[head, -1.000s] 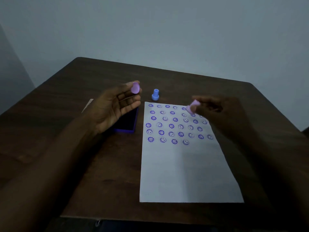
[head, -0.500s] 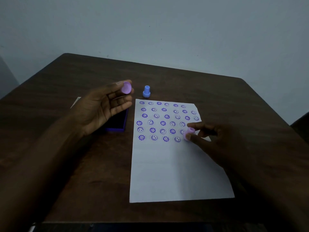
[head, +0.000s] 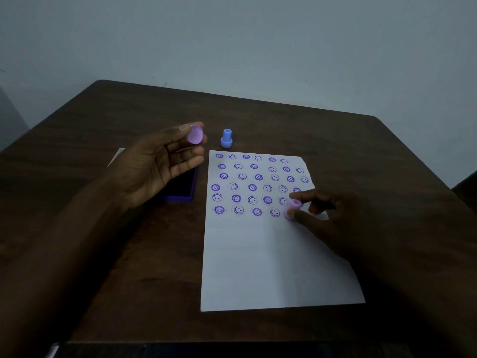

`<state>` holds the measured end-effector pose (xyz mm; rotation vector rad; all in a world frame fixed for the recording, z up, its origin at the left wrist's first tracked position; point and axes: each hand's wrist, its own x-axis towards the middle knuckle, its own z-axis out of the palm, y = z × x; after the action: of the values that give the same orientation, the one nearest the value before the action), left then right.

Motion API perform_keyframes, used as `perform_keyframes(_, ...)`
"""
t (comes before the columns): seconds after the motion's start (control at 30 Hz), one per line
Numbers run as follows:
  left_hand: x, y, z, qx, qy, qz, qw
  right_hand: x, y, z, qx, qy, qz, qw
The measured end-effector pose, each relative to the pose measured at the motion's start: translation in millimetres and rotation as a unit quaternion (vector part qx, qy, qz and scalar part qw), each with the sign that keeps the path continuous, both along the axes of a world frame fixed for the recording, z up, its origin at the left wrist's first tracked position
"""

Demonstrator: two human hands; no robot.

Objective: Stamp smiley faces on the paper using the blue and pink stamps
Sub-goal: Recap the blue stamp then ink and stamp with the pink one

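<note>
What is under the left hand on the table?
Under the left hand sits a purple ink pad, open, its dark inside partly showing. The hand covers its far part. A pink cap is between the fingertips.

no readable words, brands or numbers anywhere. only signs: purple stamped smiley faces in six rows on the upper part of the paper [head: 271,254], some plain circles with eyes and a smile, others with a scalloped flower-like edge. last row partly covered at its right end.
</note>
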<state>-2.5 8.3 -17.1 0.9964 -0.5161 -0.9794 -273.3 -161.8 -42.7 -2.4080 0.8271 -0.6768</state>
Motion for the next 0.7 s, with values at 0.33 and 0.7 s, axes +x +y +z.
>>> perform_keyframes(0.33,0.0,-1.4,-2.3,0.007,-0.006,0.000,1.000,8.6,-7.1,5.7,0.020,0.040,0.041,0.998)
perform_keyframes(0.7,-2.0,-0.6,-1.6,0.008,-0.002,0.003,1.000,12.5,-12.9,13.6,0.051,0.070,0.043,0.995)
